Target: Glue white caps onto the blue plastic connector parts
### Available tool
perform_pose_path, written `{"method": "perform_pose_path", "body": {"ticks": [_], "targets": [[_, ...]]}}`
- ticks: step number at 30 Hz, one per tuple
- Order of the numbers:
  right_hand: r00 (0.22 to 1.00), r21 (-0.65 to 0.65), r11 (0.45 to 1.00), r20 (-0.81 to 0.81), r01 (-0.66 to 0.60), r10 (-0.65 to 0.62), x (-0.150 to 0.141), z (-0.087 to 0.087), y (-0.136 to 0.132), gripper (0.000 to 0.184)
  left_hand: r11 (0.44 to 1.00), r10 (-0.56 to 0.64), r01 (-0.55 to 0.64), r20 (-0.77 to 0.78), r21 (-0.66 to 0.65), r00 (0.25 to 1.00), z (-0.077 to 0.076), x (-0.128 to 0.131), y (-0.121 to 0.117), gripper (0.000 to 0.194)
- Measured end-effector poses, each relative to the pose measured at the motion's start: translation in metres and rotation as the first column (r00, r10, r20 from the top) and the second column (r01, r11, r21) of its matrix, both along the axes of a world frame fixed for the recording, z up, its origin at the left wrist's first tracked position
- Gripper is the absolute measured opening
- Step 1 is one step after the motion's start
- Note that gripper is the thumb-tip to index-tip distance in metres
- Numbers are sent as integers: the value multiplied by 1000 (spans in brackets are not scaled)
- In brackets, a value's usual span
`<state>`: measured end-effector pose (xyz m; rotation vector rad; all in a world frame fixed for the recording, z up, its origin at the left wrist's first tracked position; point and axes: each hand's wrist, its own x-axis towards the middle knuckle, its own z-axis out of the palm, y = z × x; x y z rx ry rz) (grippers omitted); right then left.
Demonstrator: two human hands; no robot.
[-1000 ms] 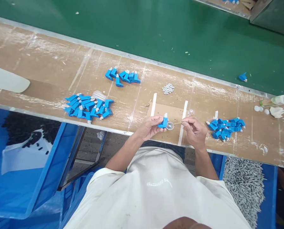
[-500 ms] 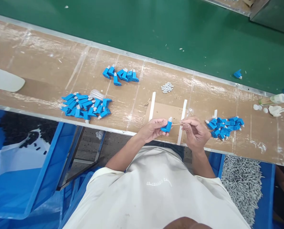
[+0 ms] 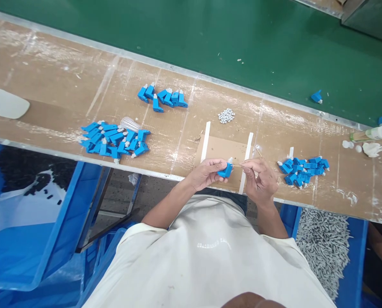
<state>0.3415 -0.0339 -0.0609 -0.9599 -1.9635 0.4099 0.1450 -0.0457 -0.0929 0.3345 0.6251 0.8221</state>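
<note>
My left hand [image 3: 207, 175] is closed on a small blue plastic part [image 3: 224, 170] with a whitish tip, held above the cardboard piece on the bench. In a pinch of the fingers, my right hand [image 3: 260, 179] has a thin toothpick [image 3: 237, 166], whose far end meets the right side of the blue part near its whitish tip. Whether it enters a hole is too small to tell. Beyond the hands lies a little heap of small grey-white pieces [image 3: 226, 115]. Similar blue parts lie in a pile [image 3: 303, 171] to the right of my right hand.
On the left of the bench are a large pile of blue parts [image 3: 115, 139], a clear plastic cup [image 3: 131, 124] and a smaller group [image 3: 162, 97]. White tape strips [image 3: 205, 141] flank the cardboard [image 3: 224, 147]. A container [image 3: 370, 134] lies far right. Blue bins stand below; a green surface [image 3: 184, 34] runs behind.
My right hand has shifted slightly left, bringing the toothpick closer along the blue part. My left hand keeps its hold in nearly the same place.
</note>
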Motion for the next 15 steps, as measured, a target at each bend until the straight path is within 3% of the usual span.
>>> {"method": "perform_pose_path", "body": {"ticks": [6, 12, 15], "targets": [[1000, 31, 1000, 17, 1, -1, -1, -1, 0, 13, 1000, 4, -3, -7, 26, 1000, -1, 0, 0, 48], [980, -63, 995, -175, 80, -90, 3, -4, 2, 11, 999, 41, -40, -10, 31, 999, -1, -10, 1, 47], [997, -169, 985, -54, 38, -48, 6, -15, 4, 16, 994, 109, -108, -30, 17, 994, -4, -19, 4, 44]]}}
